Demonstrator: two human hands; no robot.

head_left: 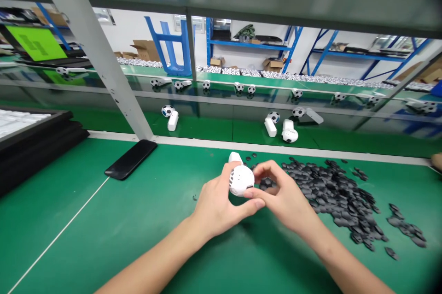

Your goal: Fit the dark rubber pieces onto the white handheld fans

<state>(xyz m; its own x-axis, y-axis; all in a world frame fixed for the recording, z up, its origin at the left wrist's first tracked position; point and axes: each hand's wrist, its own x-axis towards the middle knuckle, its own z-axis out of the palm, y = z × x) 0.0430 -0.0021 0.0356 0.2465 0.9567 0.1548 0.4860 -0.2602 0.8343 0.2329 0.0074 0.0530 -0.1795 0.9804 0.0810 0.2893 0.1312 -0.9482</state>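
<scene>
A white ball-headed device with a short white handle is held above the green bench. My left hand is closed around its left side, thumb along the underside. My right hand is closed at the ball's right edge, thumb tip and curled fingers against it. Beside the right thumb the ball shows a small dark patch; whether it is a slot or a fitted piece I cannot tell. Vent-like slots show on the left of the ball. Just right of my hands spreads a heap of small black plastic pieces.
A black phone lies left, near a grey post. Black trays are stacked at the far left. Beyond the bench's pale edge, white devices with football-patterned balls lie on a green belt. A blue stool stands upside down behind.
</scene>
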